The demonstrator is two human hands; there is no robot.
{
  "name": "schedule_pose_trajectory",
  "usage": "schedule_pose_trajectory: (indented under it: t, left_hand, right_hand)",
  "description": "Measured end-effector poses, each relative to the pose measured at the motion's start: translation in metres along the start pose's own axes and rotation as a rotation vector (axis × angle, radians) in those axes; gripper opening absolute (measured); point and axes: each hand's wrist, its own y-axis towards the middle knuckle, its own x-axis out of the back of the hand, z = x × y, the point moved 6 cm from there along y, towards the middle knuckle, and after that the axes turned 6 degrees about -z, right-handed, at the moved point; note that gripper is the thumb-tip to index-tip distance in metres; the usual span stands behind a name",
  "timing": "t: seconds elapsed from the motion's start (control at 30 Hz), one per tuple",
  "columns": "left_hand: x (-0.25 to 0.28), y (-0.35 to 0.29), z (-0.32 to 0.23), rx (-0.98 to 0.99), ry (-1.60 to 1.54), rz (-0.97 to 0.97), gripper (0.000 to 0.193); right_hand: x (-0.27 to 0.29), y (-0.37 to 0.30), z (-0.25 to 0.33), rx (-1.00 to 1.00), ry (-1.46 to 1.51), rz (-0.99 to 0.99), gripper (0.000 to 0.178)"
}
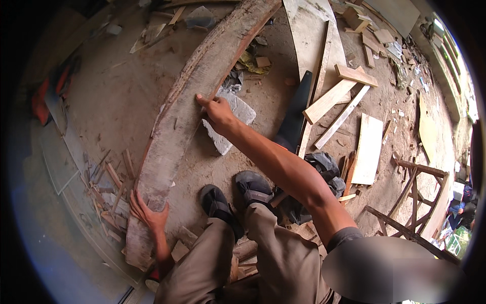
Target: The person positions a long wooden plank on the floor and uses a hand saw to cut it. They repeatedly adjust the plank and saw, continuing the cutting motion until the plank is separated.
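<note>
A long, rough wooden plank (174, 134) with a bark-like left edge runs from the lower left up past the top of the view. My left hand (149, 213) spans its near end, fingers over the left edge and thumb toward the right one. Farther along, my right hand (216, 109) grips the right edge, thumb on top and the other fingers curled at the side, partly hidden. Under the plank, near my right hand, sits a grey-white block (238, 109). A dark handsaw-like blade (298, 104) stands to the right of it.
My shoes (253, 187) are on the dirt floor just right of the plank. Scrap sticks (114, 182) lie to its left. Cut boards (334, 101), a pale panel (368, 147), a black bag (324, 169) and a wooden frame (415, 197) are on the right.
</note>
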Motion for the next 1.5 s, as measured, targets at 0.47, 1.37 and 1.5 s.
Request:
schedule_pose_trajectory:
  t: [0.47, 1.37, 1.5]
  left_hand:
    - [0.053, 0.034, 0.011, -0.003, 0.080, -0.087, 0.105]
    - [-0.149, 0.056, -0.035, -0.157, -0.428, 0.231, 0.131]
    - [-0.145, 0.052, -0.001, 0.133, -0.379, 0.212, 0.099]
  right_hand:
    - [-0.054, 0.003, 0.026, 0.152, -0.030, 0.147, 0.041]
    - [0.157, -0.043, 0.101, 0.537, -1.260, -0.249, 0.039]
    - [0.086, -0.094, 0.064, 0.732, -1.291, -0.199, 0.043]
